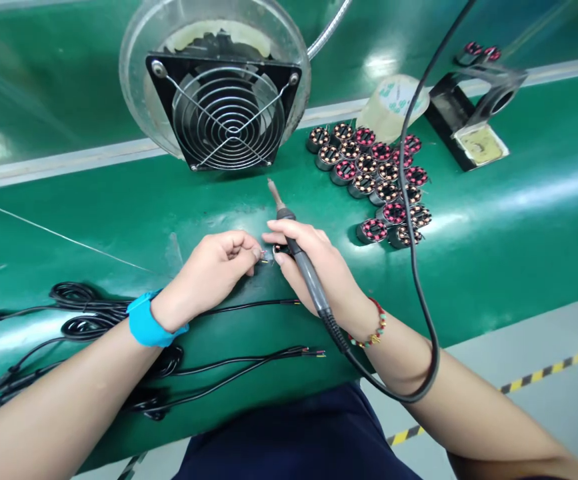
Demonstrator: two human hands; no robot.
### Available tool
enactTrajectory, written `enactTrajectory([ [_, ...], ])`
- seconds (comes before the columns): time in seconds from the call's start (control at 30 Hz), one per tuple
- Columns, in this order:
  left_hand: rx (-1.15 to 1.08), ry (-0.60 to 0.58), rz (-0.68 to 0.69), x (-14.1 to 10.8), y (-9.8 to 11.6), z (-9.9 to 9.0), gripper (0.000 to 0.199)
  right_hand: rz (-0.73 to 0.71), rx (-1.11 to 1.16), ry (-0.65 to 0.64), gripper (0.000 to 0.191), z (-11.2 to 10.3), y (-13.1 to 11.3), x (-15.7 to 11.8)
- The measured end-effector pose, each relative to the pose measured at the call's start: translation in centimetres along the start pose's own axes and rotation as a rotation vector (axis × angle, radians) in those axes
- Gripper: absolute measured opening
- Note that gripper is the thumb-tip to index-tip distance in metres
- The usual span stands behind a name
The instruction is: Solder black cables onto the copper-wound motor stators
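Note:
A soldering iron [305,263] rests in my right hand [319,257], its tip pointing up and away toward the fan. The fingers of that hand are also curled at a small dark round part [279,249], mostly hidden. My left hand [229,263] is closed in a pinch on thin wire ends [265,256] beside this part. Black cables [249,305] with bared coloured ends lie on the green table below my hands; their coils [89,310] are at the left, partly under my left forearm.
Several round coil parts [363,185] with copper or pink windings stand right of centre. A fan [233,120] is at the back. A roll of clear tape [393,107] and an iron stand with a yellow sponge [481,145] are at the back right. The iron's cord [413,253] loops over my right forearm.

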State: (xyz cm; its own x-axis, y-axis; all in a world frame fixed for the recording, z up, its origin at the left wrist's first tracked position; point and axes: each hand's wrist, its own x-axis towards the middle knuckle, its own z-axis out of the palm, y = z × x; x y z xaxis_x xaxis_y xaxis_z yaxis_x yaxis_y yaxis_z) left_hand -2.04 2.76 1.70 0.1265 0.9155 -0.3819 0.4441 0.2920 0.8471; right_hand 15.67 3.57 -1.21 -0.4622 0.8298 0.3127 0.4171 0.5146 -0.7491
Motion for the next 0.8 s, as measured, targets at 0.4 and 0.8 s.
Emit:
enactTrajectory([
  [0.4,-0.069,-0.014,0.067,0.07,-0.25,-0.02,0.009,-0.071,-0.028,0.069,0.041,0.21,0.5,-0.05],
  [0.8,-0.109,-0.005,0.136,-0.46,-0.63,0.0,0.007,-0.123,-0.022,0.033,0.034,0.68,0.05,-0.09],
])
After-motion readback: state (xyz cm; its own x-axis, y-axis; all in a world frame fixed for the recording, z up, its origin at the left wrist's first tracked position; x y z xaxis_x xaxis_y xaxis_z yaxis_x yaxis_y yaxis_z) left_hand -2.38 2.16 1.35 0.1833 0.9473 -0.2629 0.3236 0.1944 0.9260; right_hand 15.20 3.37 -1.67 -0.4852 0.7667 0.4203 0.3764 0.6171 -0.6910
